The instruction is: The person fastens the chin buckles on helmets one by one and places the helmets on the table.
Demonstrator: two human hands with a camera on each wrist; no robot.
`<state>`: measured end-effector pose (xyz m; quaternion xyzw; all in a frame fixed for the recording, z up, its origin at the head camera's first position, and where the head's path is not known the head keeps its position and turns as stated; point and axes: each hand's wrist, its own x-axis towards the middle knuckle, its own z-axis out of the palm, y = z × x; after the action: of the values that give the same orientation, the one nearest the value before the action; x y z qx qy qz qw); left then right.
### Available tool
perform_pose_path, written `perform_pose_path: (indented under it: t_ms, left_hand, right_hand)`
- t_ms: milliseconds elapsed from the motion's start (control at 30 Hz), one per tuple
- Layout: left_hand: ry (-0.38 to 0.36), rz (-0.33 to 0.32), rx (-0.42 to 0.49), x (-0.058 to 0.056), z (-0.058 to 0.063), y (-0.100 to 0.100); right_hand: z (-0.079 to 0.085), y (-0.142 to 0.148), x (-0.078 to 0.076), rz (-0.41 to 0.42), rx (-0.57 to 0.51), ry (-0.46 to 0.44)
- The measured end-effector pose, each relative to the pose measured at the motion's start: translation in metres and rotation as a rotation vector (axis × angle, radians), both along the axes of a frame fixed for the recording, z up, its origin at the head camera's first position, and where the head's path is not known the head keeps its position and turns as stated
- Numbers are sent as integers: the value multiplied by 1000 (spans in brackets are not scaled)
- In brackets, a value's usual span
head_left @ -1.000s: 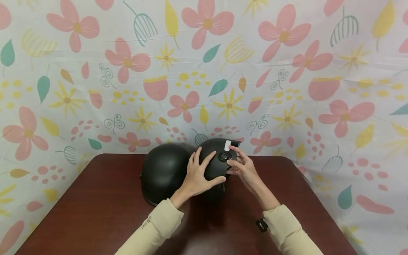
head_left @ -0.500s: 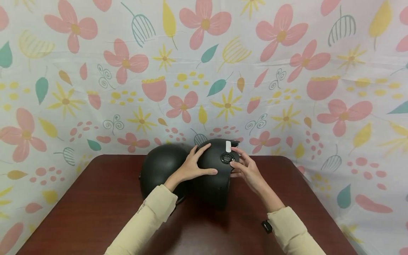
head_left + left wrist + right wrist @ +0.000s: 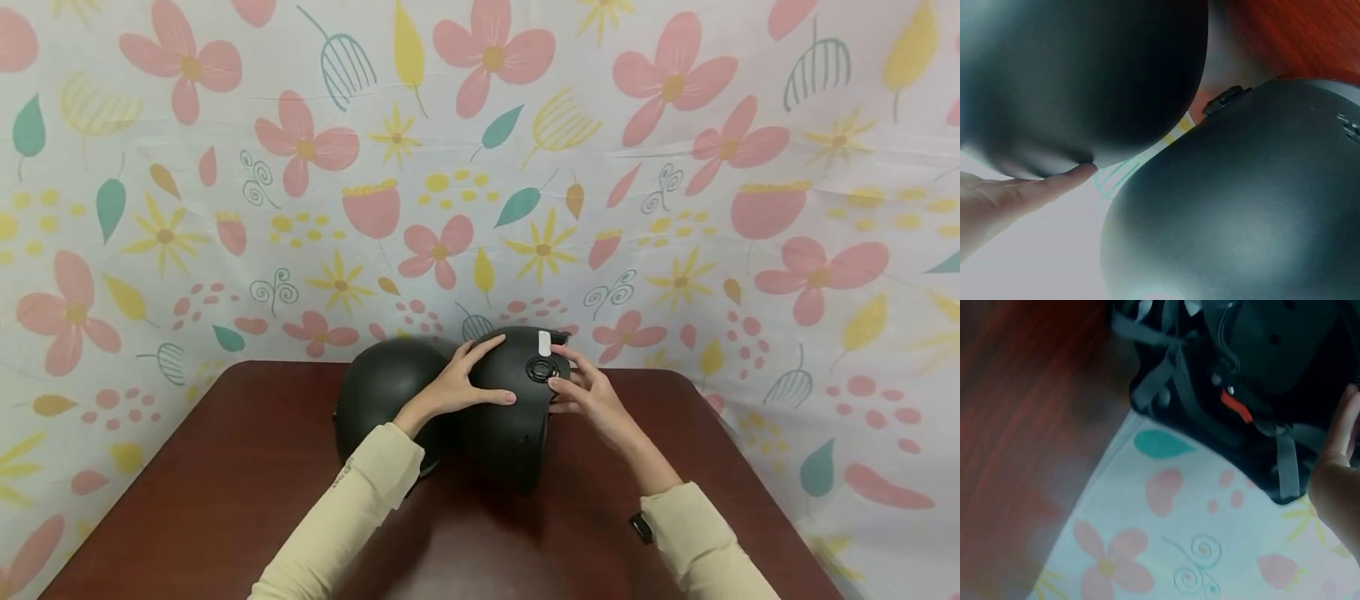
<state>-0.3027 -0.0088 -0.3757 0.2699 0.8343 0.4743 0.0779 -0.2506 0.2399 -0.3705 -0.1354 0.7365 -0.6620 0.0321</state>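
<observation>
Two matte black helmets stand side by side. The right helmet is tipped so that its opening faces right; a white sticker and a round ringed vent show near its rim. My left hand rests on its shell, fingers and thumb spread straight; in the left wrist view a finger lies along the shell. My right hand grips the rim beside the vent, thumb outside, some fingers hidden inside. Grey straps and a red tab show within the opening. The left helmet touches neither hand's fingertips.
Both helmets stand on a dark red-brown wooden table. A flower-printed cloth hangs right behind the table's back edge. The left forearm passes in front of the left helmet.
The right helmet has turned slightly, its vent and sticker shifting right. My left hand has slid back from the vent along the shell, and my right hand has moved a little right with the rim.
</observation>
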Motion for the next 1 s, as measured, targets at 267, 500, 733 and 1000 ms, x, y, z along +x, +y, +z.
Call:
perform_pose_path:
  t_ms: [267,500,733,1000]
  left_hand:
    - [30,29,-66,1,4,7]
    - [66,31,-83,3,4,13]
    - [57,15,-80,6,1,20]
    - [66,-7,26,4,-12,14]
  right_hand:
    - [10,16,1,-13,271,84]
    - [10,24,5,-113,433,131]
    - [5,35,10,-144,467,185]
    - [-5,44,6,-137,419,228]
